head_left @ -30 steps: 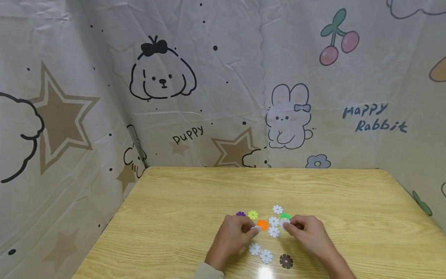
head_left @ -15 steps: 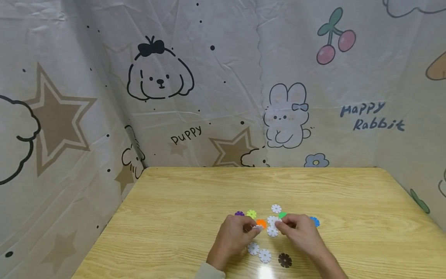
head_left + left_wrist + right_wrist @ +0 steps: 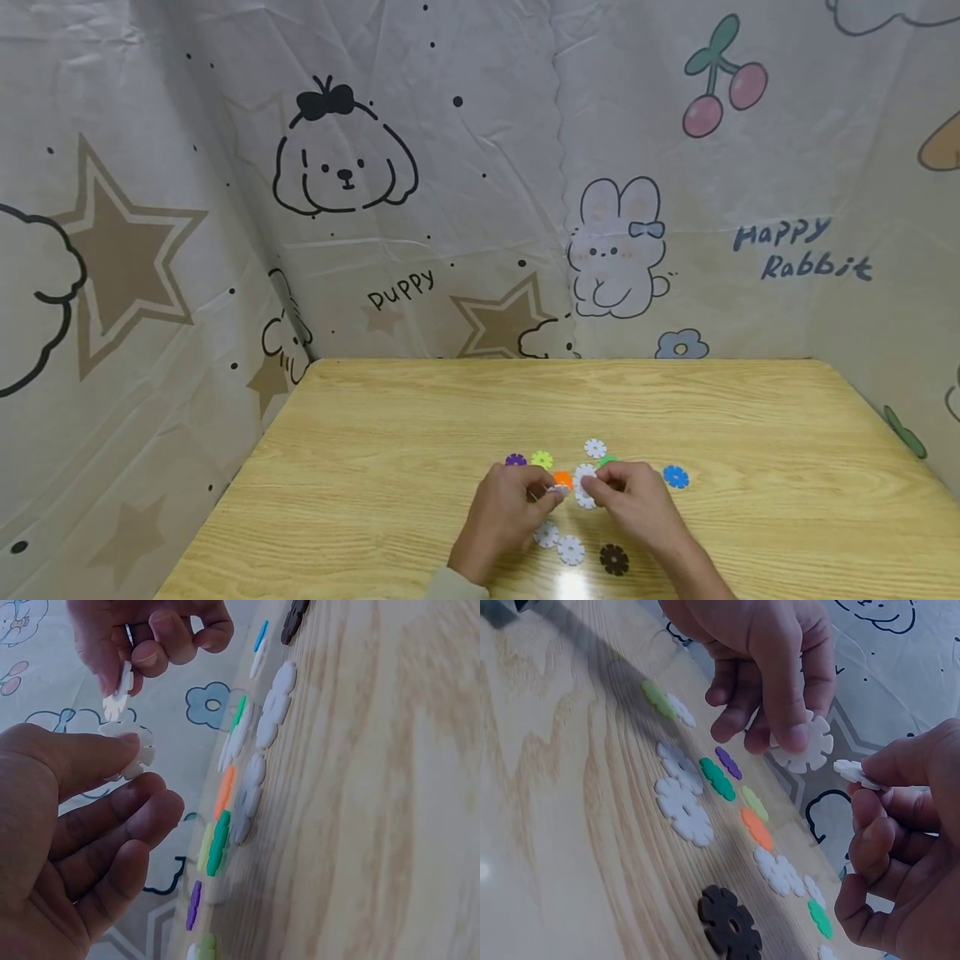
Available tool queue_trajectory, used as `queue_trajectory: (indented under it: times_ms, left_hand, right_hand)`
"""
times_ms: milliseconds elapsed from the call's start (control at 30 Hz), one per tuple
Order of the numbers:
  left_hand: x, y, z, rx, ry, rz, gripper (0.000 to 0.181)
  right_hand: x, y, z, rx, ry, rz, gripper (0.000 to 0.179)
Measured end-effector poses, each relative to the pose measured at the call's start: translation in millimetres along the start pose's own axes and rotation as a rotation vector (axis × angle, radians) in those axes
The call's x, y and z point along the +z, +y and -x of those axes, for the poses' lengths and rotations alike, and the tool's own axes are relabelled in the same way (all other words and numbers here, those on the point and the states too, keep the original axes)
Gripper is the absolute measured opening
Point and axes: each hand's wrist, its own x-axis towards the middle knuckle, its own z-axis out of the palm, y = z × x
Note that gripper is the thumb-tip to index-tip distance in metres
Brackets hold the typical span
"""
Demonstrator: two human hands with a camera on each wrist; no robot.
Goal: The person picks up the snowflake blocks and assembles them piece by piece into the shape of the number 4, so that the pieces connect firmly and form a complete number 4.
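My left hand (image 3: 506,508) pinches a white notched plastic disc (image 3: 814,750) between thumb and fingers, above the table. Facing it, my right hand (image 3: 637,500) pinches a second white notched disc (image 3: 853,773) by its edge, turned nearly edge-on in the right wrist view. A narrow gap separates the two discs in that view. Below them on the table lie an orange disc (image 3: 562,480) and several white discs (image 3: 585,497), partly hidden by my hands. A green disc (image 3: 609,460) shows behind my right fingers.
On the wooden table (image 3: 360,467) lie a purple disc (image 3: 515,461), a yellow-green disc (image 3: 542,459), a blue disc (image 3: 676,477) to the right and a dark brown disc (image 3: 614,559) near the front. A printed cloth (image 3: 480,183) hangs behind the table.
My right hand has moved left with its white disc, closer to the left hand, uncovering the blue disc. The left hand has stayed almost still.
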Motion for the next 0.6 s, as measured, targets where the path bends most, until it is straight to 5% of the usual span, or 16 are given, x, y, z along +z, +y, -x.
queue_trajectory:
  times_ms: [600]
  left_hand:
    - [6.5, -4.3, 2.8, 0.084, 0.087, -0.001, 0.008]
  right_hand:
    - [10.3, -2.2, -0.3, 0.056, 0.029, -0.018, 0.026]
